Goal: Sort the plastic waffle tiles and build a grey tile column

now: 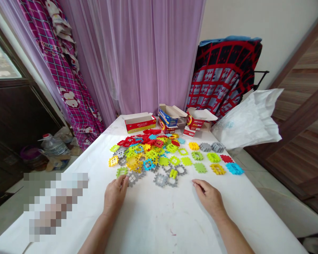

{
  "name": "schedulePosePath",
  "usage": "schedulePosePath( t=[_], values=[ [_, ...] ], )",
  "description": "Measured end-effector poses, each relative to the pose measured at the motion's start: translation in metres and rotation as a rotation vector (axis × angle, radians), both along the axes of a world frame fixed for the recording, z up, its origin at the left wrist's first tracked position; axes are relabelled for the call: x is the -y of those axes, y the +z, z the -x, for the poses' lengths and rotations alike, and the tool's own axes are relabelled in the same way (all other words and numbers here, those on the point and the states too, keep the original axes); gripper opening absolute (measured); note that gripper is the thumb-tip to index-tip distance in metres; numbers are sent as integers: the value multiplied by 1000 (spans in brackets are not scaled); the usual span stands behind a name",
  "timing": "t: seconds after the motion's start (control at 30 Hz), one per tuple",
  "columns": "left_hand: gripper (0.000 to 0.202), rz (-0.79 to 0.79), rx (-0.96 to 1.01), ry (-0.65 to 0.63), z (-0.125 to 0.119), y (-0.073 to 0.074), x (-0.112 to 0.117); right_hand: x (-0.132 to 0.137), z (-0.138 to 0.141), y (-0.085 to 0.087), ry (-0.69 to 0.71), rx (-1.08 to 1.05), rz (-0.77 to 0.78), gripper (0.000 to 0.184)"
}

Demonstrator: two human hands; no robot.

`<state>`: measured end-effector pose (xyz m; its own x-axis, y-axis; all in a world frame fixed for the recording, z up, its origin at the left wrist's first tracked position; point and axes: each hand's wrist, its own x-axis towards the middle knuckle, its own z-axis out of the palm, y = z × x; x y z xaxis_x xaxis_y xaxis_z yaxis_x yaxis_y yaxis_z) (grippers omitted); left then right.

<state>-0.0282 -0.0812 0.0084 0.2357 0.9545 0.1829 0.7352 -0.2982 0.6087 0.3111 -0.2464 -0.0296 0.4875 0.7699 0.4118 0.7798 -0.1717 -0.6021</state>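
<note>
White table (161,218) fills lower frame. White bag (249,120) at right edge, upper-mid. Pile of plastic tiles (148,151) mid-frame, mixed colours, w/ open boxes (140,122) just behind it. Left hand (115,195) lower centre-left, palm down, fingers loose, gripping nothing. Its tips are at grey tile (133,178) on pile's near edge, touching or just short, hard to tell. Right hand (209,197) lower centre-right, flat on table, fingers relaxed, empty, apart from tiles. Looks like the start: nothing lifted yet. Picking grey tile would need a rim pinch, as it lies flat.

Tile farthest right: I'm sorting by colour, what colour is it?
The tile is light blue; head view.
</note>
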Motion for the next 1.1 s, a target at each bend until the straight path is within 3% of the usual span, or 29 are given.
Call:
schedulePosePath(
  t=[0.23,0.4,0.57,0.7,0.83,1.1],
  values=[
    [39,207,255,64,-7,1,-8,0,0,0,-1,-23,2,34],
    [56,422,494,-29,-34,6,5,-1,1,-1,10,-30,-5,32],
    [50,637,614,-192,-76,19,16,-3,7,1,15,6,-75,28],
    [48,725,613,-332,-107,25,21,-6,18,11,41,86,-217,30],
    [47,731,562,-412,-130,26,25,-8,28,26,83,243,-348,42],
    [48,667,382,-596,-150,36,30,-2,39,44,325,316,-268,55]
  ],
)
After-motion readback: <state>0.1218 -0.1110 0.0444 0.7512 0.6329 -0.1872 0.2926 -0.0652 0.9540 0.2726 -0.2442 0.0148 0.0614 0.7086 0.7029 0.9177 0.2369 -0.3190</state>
